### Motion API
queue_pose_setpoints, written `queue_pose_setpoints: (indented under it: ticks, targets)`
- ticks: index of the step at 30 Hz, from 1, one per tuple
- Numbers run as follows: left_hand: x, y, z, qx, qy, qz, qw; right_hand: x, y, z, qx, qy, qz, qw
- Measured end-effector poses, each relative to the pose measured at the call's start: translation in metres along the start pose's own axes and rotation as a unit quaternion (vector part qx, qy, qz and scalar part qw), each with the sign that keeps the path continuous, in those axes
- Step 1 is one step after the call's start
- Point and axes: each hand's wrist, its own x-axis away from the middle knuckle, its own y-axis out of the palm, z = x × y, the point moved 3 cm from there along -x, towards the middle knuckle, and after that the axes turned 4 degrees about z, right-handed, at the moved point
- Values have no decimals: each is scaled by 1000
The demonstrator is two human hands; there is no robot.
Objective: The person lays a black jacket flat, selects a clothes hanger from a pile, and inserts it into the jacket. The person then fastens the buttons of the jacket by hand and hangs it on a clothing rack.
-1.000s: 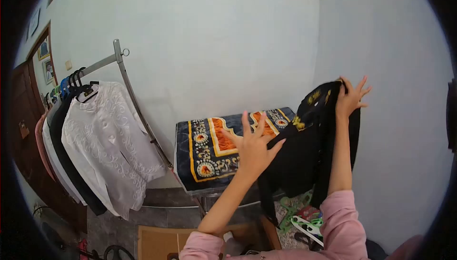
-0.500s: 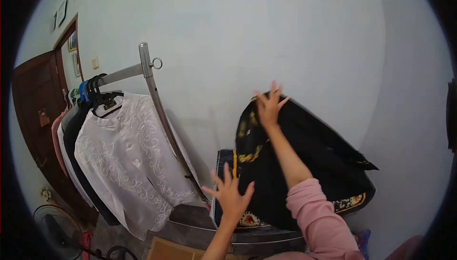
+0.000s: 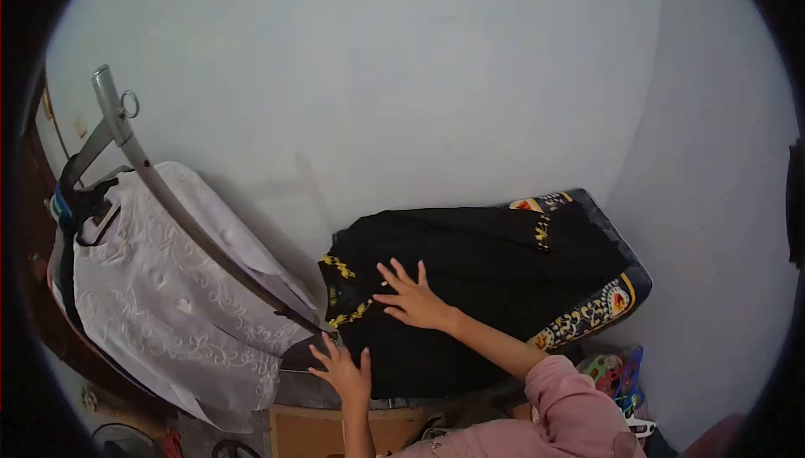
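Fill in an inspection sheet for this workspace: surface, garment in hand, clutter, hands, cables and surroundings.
Surface: patterned cloth, showing at the right end; mostly covered.
Garment: black shirt spread over the cloth, yellow trim at its collar, which points left.
Clutter: cardboard below the near edge; coloured plastic items, perhaps hangers, below at right.
Right hand: fingers spread, over the shirt near the collar; contact hard to judge.
Left hand: fingers spread, by the shirt's near left edge; contact unclear.
Cables: nothing seen.
Surroundings: metal rack at left with a white shirt hanging; pale wall behind.
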Motion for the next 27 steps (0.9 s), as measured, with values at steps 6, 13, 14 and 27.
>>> queue_pose_setpoints:
  ticks: [6, 13, 14, 27]
  targets:
    - [-1, 8, -8, 0, -19, 7, 1000, 96, -102, 65, 133, 144, 108, 975]
    - [-17, -8, 31, -128, -66, 21, 989, 181, -225, 171, 166, 398, 113, 895]
    - [-18, -8, 40, -128, -64, 22, 989, 190, -232, 178, 161, 400, 50, 901]
    - [16, 51, 161, -86, 131, -77, 985, 142, -244, 272, 233, 286, -277, 887]
